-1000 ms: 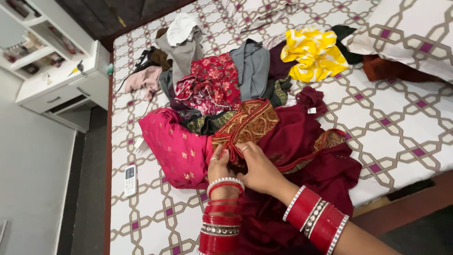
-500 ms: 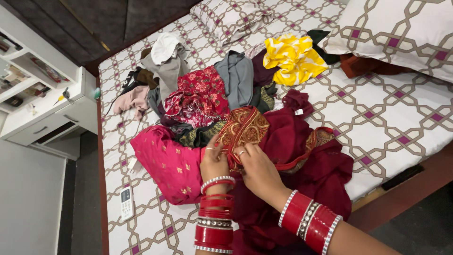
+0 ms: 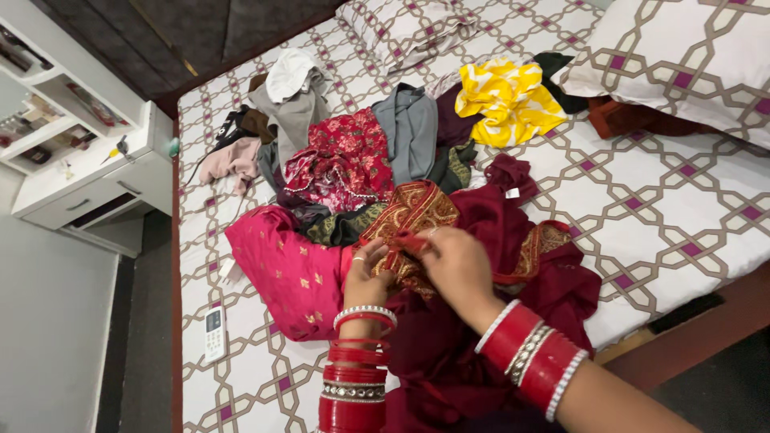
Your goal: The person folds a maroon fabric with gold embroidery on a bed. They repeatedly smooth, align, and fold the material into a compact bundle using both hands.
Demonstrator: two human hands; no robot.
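While 2 hands [image 3: 417,269] pinch 1 maroon garment [image 3: 481,321].

There is a single view, from a camera worn on the person's head. It looks steeply down and forward across the bed [image 3: 674,192] from its near edge, close above the hands at the bottom of the frame. The pillows [image 3: 690,56] lie at the far end, the white cabinet [image 3: 96,172] at the left.

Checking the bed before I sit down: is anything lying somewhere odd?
Yes. A white remote control lies loose on the bedsheet near the bed's edge, apart from the heap of clothes. Both hands hold the maroon garment; nothing looks torn or spilled.
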